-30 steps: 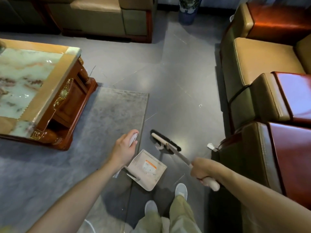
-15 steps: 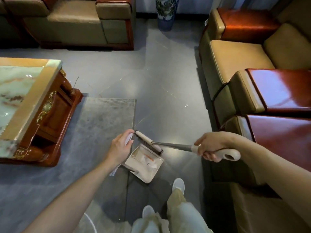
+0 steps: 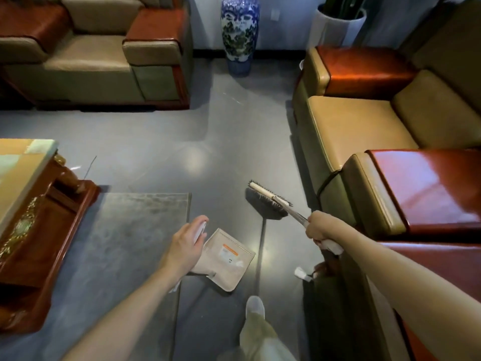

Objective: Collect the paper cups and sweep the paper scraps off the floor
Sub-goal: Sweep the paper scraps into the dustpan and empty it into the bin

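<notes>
My left hand (image 3: 186,244) grips the white handle of a beige dustpan (image 3: 229,259), which rests on the grey floor with small white paper scraps (image 3: 238,262) inside near its orange label. My right hand (image 3: 321,227) holds the broom's metal shaft where it meets the white grip. The broom head (image 3: 268,201), cream with dark bristles, touches the floor ahead and to the right of the dustpan, apart from it. A crumpled white paper scrap (image 3: 302,272) lies on the floor by the sofa base, below my right hand.
A marble-topped wooden coffee table (image 3: 33,204) stands at the left on a grey rug (image 3: 125,246). Leather sofas (image 3: 377,131) line the right and far left. A blue-and-white vase (image 3: 240,32) and a white planter (image 3: 338,27) stand at the back. My shoe (image 3: 255,307) is below the dustpan.
The broom head has swung from the dustpan's mouth out to the right and forward across the floor. The view has tilted up and the dustpan has stayed in my left hand.
</notes>
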